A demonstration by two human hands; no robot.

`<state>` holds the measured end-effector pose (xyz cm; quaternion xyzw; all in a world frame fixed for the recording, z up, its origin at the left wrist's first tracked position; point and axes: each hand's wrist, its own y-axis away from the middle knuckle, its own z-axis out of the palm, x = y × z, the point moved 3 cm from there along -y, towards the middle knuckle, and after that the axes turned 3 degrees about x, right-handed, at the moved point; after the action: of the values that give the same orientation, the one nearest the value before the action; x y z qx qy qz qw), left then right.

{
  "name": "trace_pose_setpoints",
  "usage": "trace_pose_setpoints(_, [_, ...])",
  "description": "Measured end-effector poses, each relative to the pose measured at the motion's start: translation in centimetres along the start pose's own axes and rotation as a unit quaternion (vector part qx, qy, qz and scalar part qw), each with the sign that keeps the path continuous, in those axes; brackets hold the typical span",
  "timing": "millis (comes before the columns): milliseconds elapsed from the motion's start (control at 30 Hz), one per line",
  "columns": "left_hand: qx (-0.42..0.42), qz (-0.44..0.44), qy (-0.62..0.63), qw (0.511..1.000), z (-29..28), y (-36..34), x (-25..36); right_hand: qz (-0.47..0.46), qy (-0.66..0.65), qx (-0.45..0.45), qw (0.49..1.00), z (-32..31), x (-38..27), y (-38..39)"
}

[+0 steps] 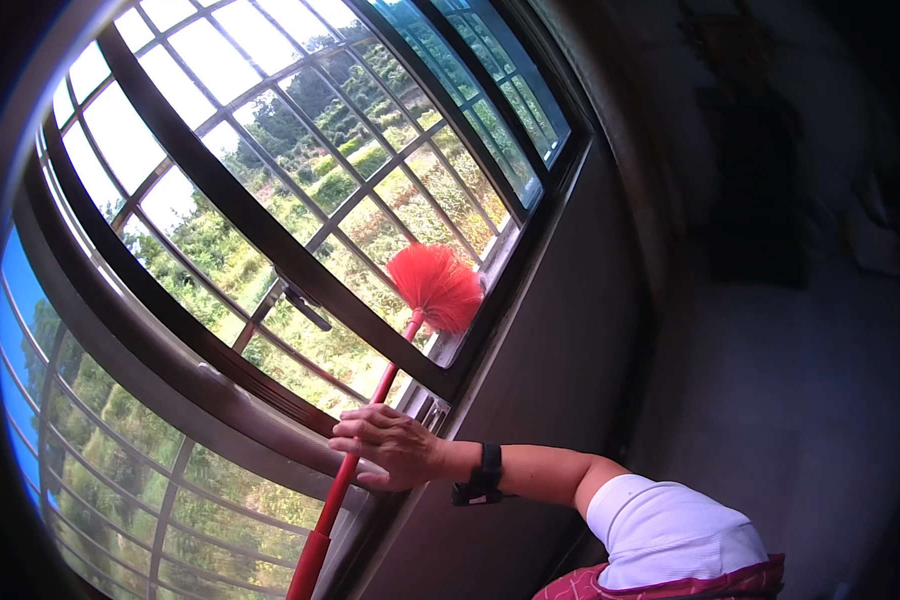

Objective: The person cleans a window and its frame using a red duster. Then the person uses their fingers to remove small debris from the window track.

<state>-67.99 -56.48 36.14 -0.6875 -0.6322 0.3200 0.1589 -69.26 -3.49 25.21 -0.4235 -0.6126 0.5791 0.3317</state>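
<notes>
A red long-handled duster (pixel 329 515) slants up from the lower edge, its fanned bristle head (pixel 435 285) at the barred window's lower right sill, partly behind a dark frame (pixel 215 204). My right hand (pixel 390 445), with a dark watch on the wrist, reaches from the lower right with its fingers loosely wrapped round the pole beside the window's lower track. The pole runs out of view at the bottom. My left hand is out of view.
Dark sliding frames and metal bars (pixel 320 215) cross the window, with greenery outside. A lower pane (pixel 100 420) is at the left. The wall below the sill (pixel 520 370) runs diagonally. At the right are a shadowed floor (pixel 770 380) and dark indistinct objects (pixel 750 180).
</notes>
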Motion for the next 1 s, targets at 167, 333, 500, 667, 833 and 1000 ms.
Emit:
trace_pose_setpoints(167, [-0.003,0.062,0.017,0.998,5.1,-2.9,-2.3,-0.11,-0.068,-0.119,0.984,7.9,-4.9,-0.9])
trace_pose_setpoints(333, [-0.069,0.063,-0.003,0.996,9.4,-3.5,-4.1,-0.117,0.06,-0.026,0.991,10.3,-5.2,-1.6])
trace_pose_setpoints(500, [-0.238,0.058,0.245,0.938,13.2,-0.6,-1.3,-0.133,0.167,-0.012,0.977,10.0,-5.0,-3.3])
trace_pose_setpoints(667, [-0.103,0.115,0.148,0.977,10.7,-1.1,3.0,-0.127,0.194,-0.006,0.973,8.8,-3.5,-5.0])
trace_pose_setpoints(833, [0.109,0.205,0.027,0.972,6.2,-5.2,5.4,0.014,0.179,0.09,0.98,8.0,-0.6,-1.1])
trace_pose_setpoints(1000, [0.197,0.291,-0.007,0.936,2.5,-7.3,5.1,0.096,0.143,0.113,0.978,6.1,-0.5,0.7])
